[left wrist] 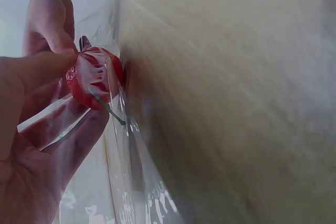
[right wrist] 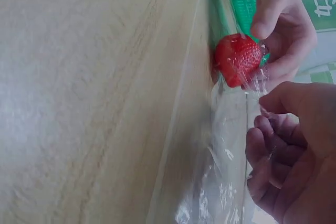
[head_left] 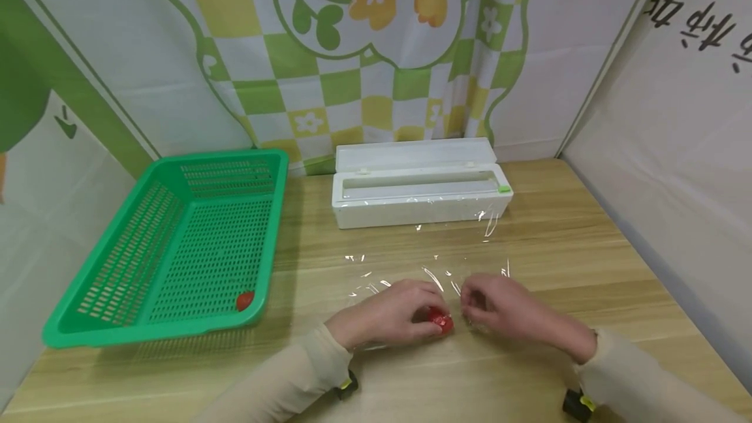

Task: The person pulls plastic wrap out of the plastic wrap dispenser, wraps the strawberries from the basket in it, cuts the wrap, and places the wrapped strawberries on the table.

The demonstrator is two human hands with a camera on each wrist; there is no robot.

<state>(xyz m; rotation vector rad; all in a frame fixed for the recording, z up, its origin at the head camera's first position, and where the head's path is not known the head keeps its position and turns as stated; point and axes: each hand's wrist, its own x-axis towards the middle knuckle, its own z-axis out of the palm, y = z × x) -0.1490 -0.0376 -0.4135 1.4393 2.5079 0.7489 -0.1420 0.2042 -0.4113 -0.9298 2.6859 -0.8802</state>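
**Two hands wrap a strawberry near the front edge**

The left hand (head_left: 388, 320) pinches a strawberry (head_left: 438, 320) through plastic wrap (head_left: 423, 279) on the surface (head_left: 558, 247). The right hand (head_left: 499, 309), fingers curled, pinches the wrap beside it. Only the head view shows the basket (head_left: 176, 247) and wrap box (head_left: 420, 191); the wrist views show film clinging to the fruit.

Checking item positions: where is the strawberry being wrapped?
In the head view the strawberry sits at the table's near centre, on cling film, between left hand and right hand.
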